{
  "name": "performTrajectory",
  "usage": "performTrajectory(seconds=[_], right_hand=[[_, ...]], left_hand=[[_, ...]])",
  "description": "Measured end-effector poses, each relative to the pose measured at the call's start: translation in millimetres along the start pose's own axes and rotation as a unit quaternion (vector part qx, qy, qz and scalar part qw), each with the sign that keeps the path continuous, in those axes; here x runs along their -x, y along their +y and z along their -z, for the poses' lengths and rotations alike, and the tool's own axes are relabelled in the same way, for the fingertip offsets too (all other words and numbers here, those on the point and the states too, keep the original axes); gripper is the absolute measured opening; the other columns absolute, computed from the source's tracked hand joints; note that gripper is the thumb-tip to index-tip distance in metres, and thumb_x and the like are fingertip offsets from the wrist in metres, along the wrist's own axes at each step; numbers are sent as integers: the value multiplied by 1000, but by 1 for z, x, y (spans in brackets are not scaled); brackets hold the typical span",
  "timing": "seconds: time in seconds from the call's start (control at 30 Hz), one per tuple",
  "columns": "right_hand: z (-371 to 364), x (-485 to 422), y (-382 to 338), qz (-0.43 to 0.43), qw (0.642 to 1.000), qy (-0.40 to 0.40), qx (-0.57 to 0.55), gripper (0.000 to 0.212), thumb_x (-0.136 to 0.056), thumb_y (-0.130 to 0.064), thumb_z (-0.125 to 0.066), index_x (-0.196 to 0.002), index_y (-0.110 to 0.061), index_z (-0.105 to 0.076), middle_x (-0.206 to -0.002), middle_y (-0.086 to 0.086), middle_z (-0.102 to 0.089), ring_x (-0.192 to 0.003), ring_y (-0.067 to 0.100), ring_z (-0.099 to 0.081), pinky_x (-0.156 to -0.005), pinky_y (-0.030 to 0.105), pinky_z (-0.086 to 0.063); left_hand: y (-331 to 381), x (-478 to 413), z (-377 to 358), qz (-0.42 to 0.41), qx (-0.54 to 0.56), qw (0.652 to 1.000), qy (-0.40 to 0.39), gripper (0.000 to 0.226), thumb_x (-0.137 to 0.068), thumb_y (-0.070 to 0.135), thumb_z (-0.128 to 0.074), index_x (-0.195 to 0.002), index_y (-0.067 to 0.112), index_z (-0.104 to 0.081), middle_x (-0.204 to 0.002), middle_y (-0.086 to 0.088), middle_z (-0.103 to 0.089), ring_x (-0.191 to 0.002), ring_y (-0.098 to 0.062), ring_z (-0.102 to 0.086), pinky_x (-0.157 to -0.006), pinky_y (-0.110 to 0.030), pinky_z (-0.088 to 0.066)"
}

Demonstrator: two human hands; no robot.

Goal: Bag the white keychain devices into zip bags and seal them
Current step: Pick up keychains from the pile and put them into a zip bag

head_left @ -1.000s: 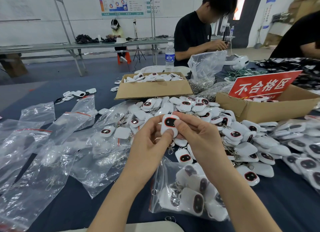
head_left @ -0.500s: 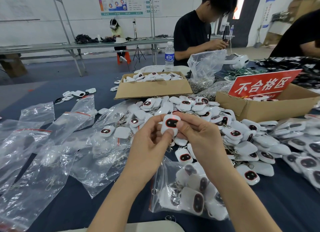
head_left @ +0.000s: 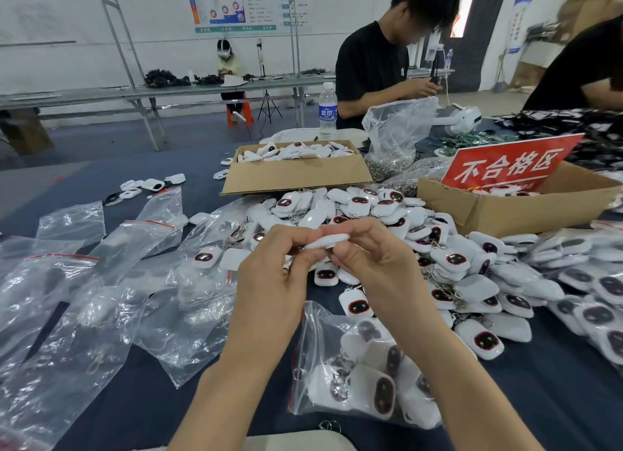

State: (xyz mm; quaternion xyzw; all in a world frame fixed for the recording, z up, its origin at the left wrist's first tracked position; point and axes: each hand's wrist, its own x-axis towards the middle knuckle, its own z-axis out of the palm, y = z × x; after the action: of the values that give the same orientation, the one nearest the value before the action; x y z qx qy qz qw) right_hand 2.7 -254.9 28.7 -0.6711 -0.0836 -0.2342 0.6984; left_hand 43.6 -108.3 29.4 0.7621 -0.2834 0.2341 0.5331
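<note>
Crowding the held device (head_left: 326, 240) lie loose devices (head_left: 455, 259), empty bags (head_left: 101, 315), boxes (head_left: 296, 177).

Device (head_left: 326, 240) sitting between left hand (head_left: 269, 282) and right hand (head_left: 381, 268). Filled bag (head_left: 364, 383) lying under right forearm. Empty bags (head_left: 84, 309) spreading left of left hand. Device pile (head_left: 472, 282) lying beyond and right of right hand. Box (head_left: 296, 177) sitting behind pile, seemingly full.

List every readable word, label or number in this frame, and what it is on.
"不合格区" on the red sign standing in the cardboard box at right.
Too blurred to read: water bottle label, blue banner.
Too small to read: wall posters.
</note>
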Motion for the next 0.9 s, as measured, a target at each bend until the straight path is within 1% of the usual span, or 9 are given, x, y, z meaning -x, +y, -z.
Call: performTrajectory(seconds=[0.2,0.3,0.37,0.47,0.53,0.6,0.7,0.8,0.9], right_hand=[[0,0,-3,21,1000,-4,2,16,-95,3,-59,-103,-9,-65,-110,-4,-75,-100,9,-71,-84,18,-54],[-2,1,-5,26,999,21,21,16,-93,0,-63,-102,-13,-67,-103,-4,-76,-97,9,-72,-83,18,-55],[-5,3,-3,27,994,55,91,22,-93,-6,-67,-105,-24,-69,-95,-11,-77,-94,4,-72,-84,21,-56],[-5,5,0,38,969,69,233,38,-96,-12,-63,-123,-40,-62,-98,-30,-71,-100,-1,-68,-90,20,-53],[-5,6,1,66,957,51,280,49,-99,-4,-54,-135,-38,-56,-100,-45,-62,-102,-7,-65,-87,9,-49],[-4,7,0,77,960,45,266,55,-99,5,-47,-138,-33,-56,-110,-42,-62,-107,-13,-62,-86,4,-46],[-5,8,-4,84,967,66,232,53,-97,8,-51,-127,-34,-62,-110,-29,-70,-100,-10,-66,-80,6,-49],[-6,10,-5,89,966,85,225,48,-95,8,-55,-116,-35,-64,-103,-28,-72,-91,-7,-69,-71,8,-51],[-8,10,-11,104,965,98,221,44,-96,-3,-61,-108,-45,-61,-100,-32,-71,-84,-5,-69,-67,4,-46]], left_hand=[[4,-1,0,-18,4,1000,6,21,-90,8,-72,-96,28,-69,-97,24,-65,-93,6,-62,-77,-3,-41],[1,-3,1,-26,-27,999,-16,17,-94,17,-70,-103,30,-67,-107,22,-59,-105,4,-57,-85,-4,-40],[-2,-2,2,-34,-57,997,-51,21,-96,24,-68,-111,37,-63,-115,22,-50,-111,6,-51,-90,-3,-38],[-3,0,2,-30,-46,994,-96,30,-99,26,-64,-117,48,-57,-115,27,-49,-106,3,-56,-84,-7,-42],[-3,-1,2,-12,-14,996,-86,28,-97,27,-65,-112,50,-58,-113,26,-54,-106,0,-59,-82,-8,-44],[-2,-2,3,12,39,997,-67,24,-93,28,-65,-107,48,-62,-112,23,-59,-109,-3,-61,-83,-11,-48],[-2,-3,4,33,101,993,-60,25,-92,23,-67,-107,43,-66,-114,18,-64,-113,-8,-63,-89,-20,-52],[0,-3,5,43,121,989,-72,24,-90,26,-69,-108,42,-66,-115,15,-65,-115,-11,-64,-92,-29,-53],[2,-5,7,48,128,988,-78,25,-92,23,-71,-106,42,-67,-112,16,-68,-111,-7,-65,-88,-21,-54]])
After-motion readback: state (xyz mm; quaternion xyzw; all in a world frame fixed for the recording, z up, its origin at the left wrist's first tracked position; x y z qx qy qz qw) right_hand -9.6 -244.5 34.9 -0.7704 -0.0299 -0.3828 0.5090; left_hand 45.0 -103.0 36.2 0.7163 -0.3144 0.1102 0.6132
